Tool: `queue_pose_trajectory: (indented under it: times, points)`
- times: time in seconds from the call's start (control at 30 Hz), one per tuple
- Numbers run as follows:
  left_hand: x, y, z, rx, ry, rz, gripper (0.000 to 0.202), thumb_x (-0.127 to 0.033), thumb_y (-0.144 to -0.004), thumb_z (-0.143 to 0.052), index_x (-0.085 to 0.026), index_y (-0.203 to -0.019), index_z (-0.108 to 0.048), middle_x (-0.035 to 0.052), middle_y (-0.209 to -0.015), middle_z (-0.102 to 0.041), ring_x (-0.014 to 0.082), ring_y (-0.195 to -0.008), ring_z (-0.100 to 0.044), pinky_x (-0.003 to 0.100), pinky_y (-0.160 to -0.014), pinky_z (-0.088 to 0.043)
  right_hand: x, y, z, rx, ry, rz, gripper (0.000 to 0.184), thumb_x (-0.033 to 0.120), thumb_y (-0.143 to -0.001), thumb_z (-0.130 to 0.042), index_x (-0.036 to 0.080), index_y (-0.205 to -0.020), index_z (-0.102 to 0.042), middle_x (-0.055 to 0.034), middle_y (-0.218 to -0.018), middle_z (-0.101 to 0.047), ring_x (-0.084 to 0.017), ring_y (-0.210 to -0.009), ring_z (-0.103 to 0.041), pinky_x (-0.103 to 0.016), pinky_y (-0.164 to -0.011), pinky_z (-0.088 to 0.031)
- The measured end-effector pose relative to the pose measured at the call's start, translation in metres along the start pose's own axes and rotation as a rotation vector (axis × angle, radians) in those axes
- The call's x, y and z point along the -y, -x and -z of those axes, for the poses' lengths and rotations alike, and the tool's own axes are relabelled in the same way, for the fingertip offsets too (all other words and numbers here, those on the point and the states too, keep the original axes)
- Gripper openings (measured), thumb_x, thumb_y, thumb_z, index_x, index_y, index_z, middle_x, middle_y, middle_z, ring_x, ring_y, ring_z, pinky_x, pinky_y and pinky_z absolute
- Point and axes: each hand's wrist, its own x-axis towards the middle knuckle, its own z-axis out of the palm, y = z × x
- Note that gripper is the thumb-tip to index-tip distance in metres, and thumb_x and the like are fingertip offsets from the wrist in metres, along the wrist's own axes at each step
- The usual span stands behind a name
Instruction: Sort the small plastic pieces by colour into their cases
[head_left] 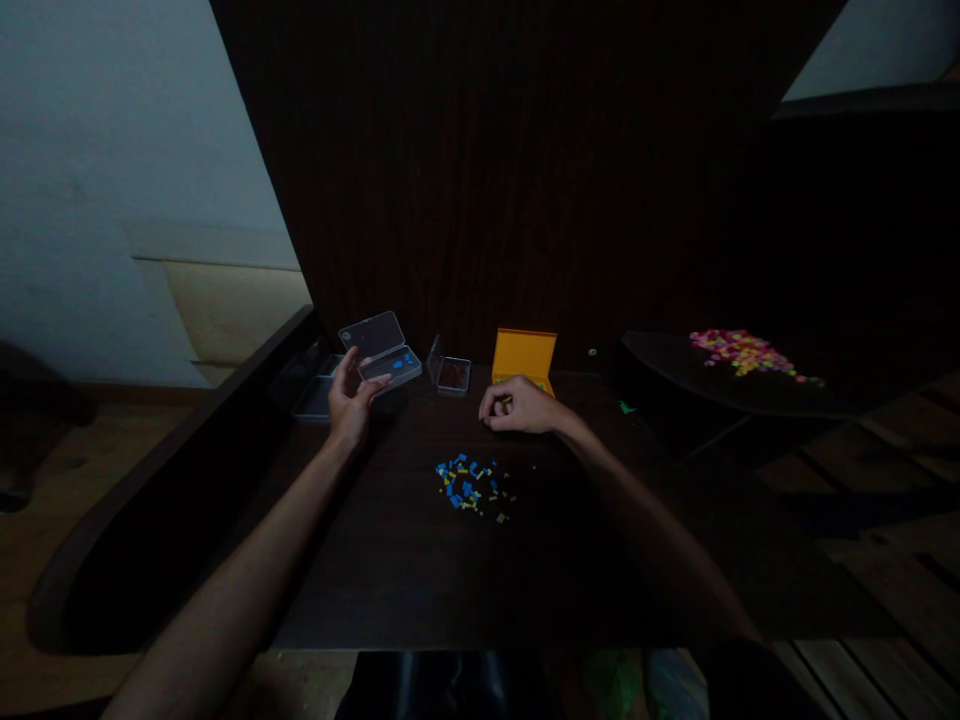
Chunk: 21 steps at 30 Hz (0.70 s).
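My left hand (351, 400) grips a clear plastic box (401, 372) by its near side, thumb and fingers around it. Its lid stands raised, and a few small blue pieces (405, 361) lie inside. My right hand (517, 406) is closed, fingers curled, just in front of an open orange box (525, 352) with green bits partly hidden behind the hand. Whether the curled fingers hold a small piece cannot be made out. Nearer to me, a loose pile of small blue, yellow and pale toy bricks (466, 488) lies on the dark tabletop (405, 570).
A small clear case (454, 375) with dark reddish pieces stands open between the two boxes. Another clear box (313, 398) lies behind my left hand. At right, many pink and yellow pieces (742, 352) sit on a raised dark surface. A dark armrest (172, 480) borders the left side.
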Motion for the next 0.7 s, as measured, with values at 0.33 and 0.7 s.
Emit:
queue_pose_trajectory:
  times: [0.33,0.7]
  points:
    - [0.022,0.005,-0.004,-0.071,-0.111,0.042,0.073,-0.020,-0.065,-0.075,-0.026,-0.132,-0.049,0.0084,-0.130,-0.056,0.0214,-0.111,-0.060,0.030,-0.090,-0.052,-0.022,-0.060,0.000,-0.291,0.252,-0.040,0.015,0.018,-0.073,-0.064,0.013,-0.082,-0.075,-0.0030,-0.078,-0.063,-0.011,-0.068,-0.054,-0.021,-0.065,-0.040]
    - [0.021,0.007,-0.004,-0.077,-0.143,0.038,0.069,-0.019,-0.067,-0.074,-0.024,-0.132,-0.050,0.0080,-0.128,-0.058,0.0156,-0.090,-0.065,0.029,-0.086,-0.053,-0.032,-0.096,-0.013,-0.166,0.481,-0.326,0.018,0.020,-0.077,-0.061,0.020,-0.087,-0.076,-0.0031,-0.084,-0.072,-0.015,-0.080,-0.064,-0.020,-0.063,-0.040]
